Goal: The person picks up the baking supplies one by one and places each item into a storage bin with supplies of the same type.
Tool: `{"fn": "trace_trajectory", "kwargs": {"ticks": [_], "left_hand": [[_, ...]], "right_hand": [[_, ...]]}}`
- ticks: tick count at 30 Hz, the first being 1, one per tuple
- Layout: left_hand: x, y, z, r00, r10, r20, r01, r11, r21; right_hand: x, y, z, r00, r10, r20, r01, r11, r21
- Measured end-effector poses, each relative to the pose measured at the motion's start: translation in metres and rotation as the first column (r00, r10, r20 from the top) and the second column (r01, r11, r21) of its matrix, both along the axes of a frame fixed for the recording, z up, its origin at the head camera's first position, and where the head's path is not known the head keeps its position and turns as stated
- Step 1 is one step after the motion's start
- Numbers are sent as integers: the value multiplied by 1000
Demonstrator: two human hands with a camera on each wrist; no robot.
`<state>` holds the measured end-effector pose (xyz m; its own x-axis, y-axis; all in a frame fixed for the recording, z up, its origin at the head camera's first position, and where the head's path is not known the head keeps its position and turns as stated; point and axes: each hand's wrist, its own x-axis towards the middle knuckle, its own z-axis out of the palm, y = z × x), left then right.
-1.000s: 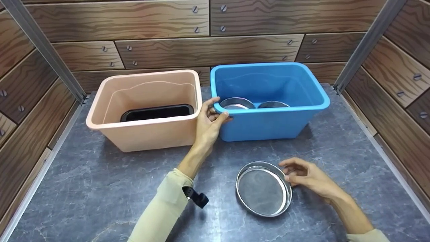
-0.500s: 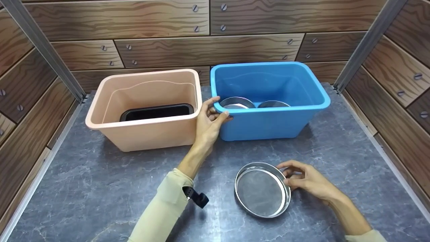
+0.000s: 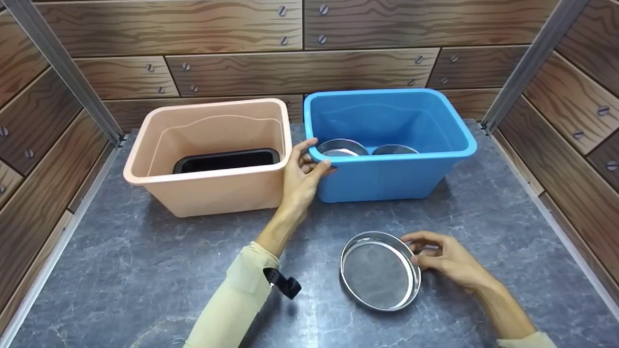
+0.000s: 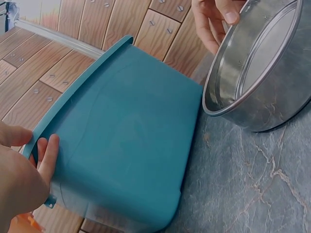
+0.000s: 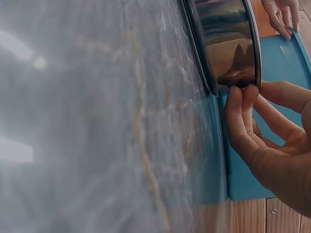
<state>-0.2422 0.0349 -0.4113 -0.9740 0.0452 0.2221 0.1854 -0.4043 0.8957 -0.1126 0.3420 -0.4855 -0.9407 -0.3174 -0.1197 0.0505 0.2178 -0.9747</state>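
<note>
A round metal sieve [image 3: 377, 273] with a fine grey base is on the grey marbled tabletop in front of the blue bin [image 3: 382, 179]. My right hand [image 3: 447, 258] holds its right side, thumb at the rim and fingers against the outer wall. In the right wrist view, the fingertips [image 5: 243, 94] press on the shiny side of the sieve [image 5: 231, 43]. My left hand [image 3: 300, 179] grips the blue bin's near left corner, some fingers over the rim and others below it. The left wrist view shows that hand [image 4: 24, 165] around the bin's edge.
Inside the blue bin lie two round metal pieces, one at the left [image 3: 342, 147] and one beside it [image 3: 394, 150]. A peach bin [image 3: 213, 193] stands to the left with a black rectangular tray [image 3: 227, 161] in it. Wood-patterned walls [image 3: 242, 72] enclose the table.
The right fingers have closed in on the sieve's rim. The sieve has shifted slightly toward me, then back up a little. The left hand has stayed on the blue bin.
</note>
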Motion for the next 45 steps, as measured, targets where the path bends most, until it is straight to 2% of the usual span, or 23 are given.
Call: {"fn": "trace_trajectory", "kwargs": {"ticks": [11, 24, 30, 36, 45], "left_hand": [[0, 1, 0, 1000, -3, 4, 3, 1000, 1], [2, 0, 1, 1000, -4, -3, 4, 1000, -21], [1, 0, 1, 1000, -1, -9, 1, 1000, -2], [2, 1, 1, 1000, 1, -11, -1, 1000, 10], [2, 0, 0, 1000, 0, -12, 0, 1000, -1]], "right_hand": [[2, 4, 2, 999, -49, 6, 49, 999, -13], [3, 7, 11, 986, -148, -77, 147, 989, -17], [4, 4, 24, 961, -259, -96, 253, 965, -70], [4, 0, 41, 931, -353, -93, 329, 922, -204], [2, -7, 68, 905, -404, -132, 348, 884, -313]]}}
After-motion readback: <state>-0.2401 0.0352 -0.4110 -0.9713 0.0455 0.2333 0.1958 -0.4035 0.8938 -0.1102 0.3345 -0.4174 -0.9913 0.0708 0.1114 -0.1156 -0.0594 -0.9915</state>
